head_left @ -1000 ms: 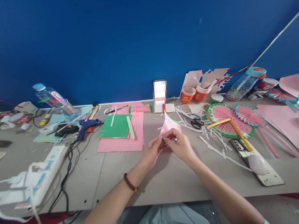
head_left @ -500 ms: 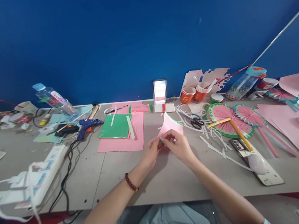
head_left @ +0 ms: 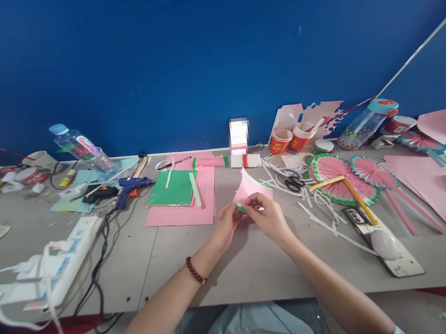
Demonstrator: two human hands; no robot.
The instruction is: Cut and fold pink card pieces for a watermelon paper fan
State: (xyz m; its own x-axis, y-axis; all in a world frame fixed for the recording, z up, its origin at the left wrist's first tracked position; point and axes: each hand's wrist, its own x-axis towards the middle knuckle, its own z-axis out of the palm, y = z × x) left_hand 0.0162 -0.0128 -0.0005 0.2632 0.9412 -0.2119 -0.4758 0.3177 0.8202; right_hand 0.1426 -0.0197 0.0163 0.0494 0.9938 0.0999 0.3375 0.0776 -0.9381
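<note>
Both hands meet over the middle of the table around a sheet of pink paper with green edging. My left hand pinches its near left corner, where a bit of green shows between the fingers. Close beside it, my right hand grips the near edge with thumb and fingertips. The far part of the sheet curves up beyond the fingers, with a green rim along its far right side. My fingers hide most of the near edge.
Left of my hands lie green paper and pink sheets. To the right are scissors, white paper strips, watermelon paper fans and a phone. A glue gun and power strip sit farther left.
The pink paper has shifted slightly left and tilted. More of the green edge now shows between my fingertips; both hands keep nearly the same place.
</note>
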